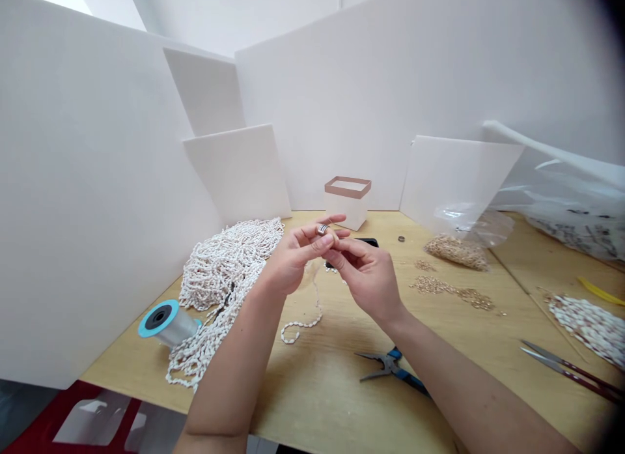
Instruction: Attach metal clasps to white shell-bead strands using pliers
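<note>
My left hand (300, 255) and my right hand (368, 271) meet above the middle of the table, their fingertips pinched close together. A striped ring (323, 230) sits on a finger of my left hand. A string of white beads (317, 304) hangs down beneath my left hand and curls on the tabletop. Its upper end seems to run into my left fingers. What lies between my right fingertips is too small and covered to tell. Partly hidden behind my right hand is a black flat object (366, 241), with a few loose white beads (331, 268) near it.
Left: a heap of white bead strands (229, 265) and a spool of clear line (170, 324). Right: pliers (385, 364), scissors (561, 366), gold bits (439, 286), a bag of gold pieces (456, 252) and more white strands (586, 324). A white box (346, 210) stands behind my hands.
</note>
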